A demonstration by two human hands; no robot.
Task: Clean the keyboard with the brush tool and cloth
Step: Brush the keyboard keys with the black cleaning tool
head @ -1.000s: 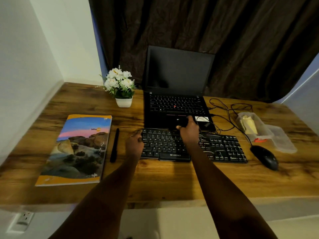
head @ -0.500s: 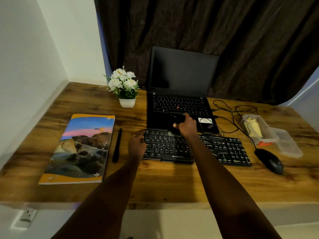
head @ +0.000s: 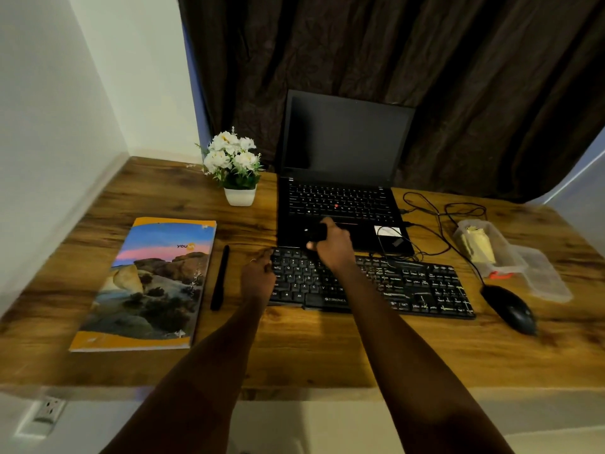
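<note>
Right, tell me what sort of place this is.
Probably a home desk in a study corner: an open black laptop and a black wired keyboard sit on a wood-grain desktop, with a dark brown curtain behind.

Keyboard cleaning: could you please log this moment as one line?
left hand: holds keyboard edge | right hand: grips brush tool

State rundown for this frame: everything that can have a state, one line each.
laptop: open, screen dark
keyboard: flat on the desk
left hand: holds the keyboard's left edge
right hand: grips the brush tool
plastic container: open, lid beside it
book: closed
mouse: untouched
</note>
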